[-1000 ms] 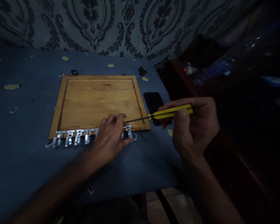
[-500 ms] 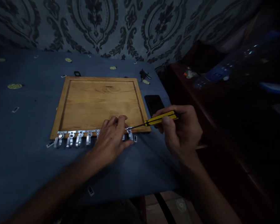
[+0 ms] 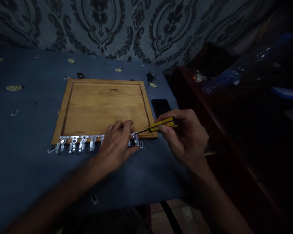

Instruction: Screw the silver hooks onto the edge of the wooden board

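Observation:
A wooden board (image 3: 104, 109) with a raised rim lies on the blue cloth. Along its near edge runs a silver hook rail (image 3: 83, 140), its several hooks pointing toward me. My left hand (image 3: 116, 141) is closed over the right part of the rail, pressing it against the rim and hiding some of the hooks. In my right hand (image 3: 191, 138) is a yellow and black screwdriver (image 3: 161, 125), gripped by the handle and slanting down to the left. Its tip meets the rail near the last hook on the right; the screw there is too small to make out.
A black phone (image 3: 160, 106) lies right of the board. Behind the board are a small dark object (image 3: 151, 78) and a black loop (image 3: 80, 75). Off to the right, a plastic bottle (image 3: 230, 76) lies over a dark red surface. Patterned fabric (image 3: 136, 29) rises at the back.
My right hand has moved slightly left and turned around the screwdriver handle, while the tip stays at the rail's right end. My left hand holds its place.

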Tool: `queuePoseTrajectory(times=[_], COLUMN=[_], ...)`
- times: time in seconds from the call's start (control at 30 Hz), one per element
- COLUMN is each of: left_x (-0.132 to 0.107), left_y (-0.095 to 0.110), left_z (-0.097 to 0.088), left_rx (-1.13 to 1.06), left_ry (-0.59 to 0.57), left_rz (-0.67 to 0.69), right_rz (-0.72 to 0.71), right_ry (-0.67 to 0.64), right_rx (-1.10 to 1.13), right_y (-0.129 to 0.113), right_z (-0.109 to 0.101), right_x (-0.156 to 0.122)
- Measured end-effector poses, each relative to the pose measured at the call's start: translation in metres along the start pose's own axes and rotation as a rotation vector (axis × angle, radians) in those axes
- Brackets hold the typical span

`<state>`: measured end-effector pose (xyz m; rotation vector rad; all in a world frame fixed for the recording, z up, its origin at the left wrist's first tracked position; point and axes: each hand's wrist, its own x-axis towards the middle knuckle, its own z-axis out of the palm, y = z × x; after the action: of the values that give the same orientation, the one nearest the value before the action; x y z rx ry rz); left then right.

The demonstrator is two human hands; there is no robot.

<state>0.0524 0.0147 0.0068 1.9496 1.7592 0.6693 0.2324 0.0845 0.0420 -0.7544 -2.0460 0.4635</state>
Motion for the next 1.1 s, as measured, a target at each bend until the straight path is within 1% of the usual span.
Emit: queuePoseTrajectory(times=[0.07,0.23,0.4,0.47,0.67,0.77,0.87,0.97,1.1], left_x=[0.001,0.001,0.001,0.001,0.002,0.002,0.002,0.002,0.002], left_y=[0.000,0.000,0.000,0.000,0.001,0.001,0.000,-0.001,-0.001], left_z=[0.000,0.001,0.000,-0.001,-0.001,-0.001,-0.001,0.000,0.000], left_rx=[0.010,0.021,-0.001,-0.003,0.010,0.002,-0.003,0.002,-0.003], left_ry=[-0.010,-0.010,-0.015,-0.021,-0.033,-0.035,-0.029,-0.028,-0.020], left_rz=[-0.007,-0.024,-0.021,-0.019,-0.026,-0.026,-0.027,-0.030,-0.027], right_rz=[0.043,0.250,0.327,0.333,0.351,0.359,0.365,0.352,0.290], right_ry=[-0.028,-0.078,-0.120,-0.100,0.026,0.035,-0.005,-0.035,0.047], right_rx=[0.062,0.288,0.430,0.462,0.501,0.546,0.576,0.536,0.421], right_y=[-0.002,-0.004,-0.002,-0.001,0.000,0.002,0.006,0.007,0.004], right_z=[0.002,0.005,0.004,0.005,0.018,0.021,0.019,0.016,0.021], right_x=[0.003,0.006,0.006,0.006,0.008,0.008,0.005,0.003,0.001])
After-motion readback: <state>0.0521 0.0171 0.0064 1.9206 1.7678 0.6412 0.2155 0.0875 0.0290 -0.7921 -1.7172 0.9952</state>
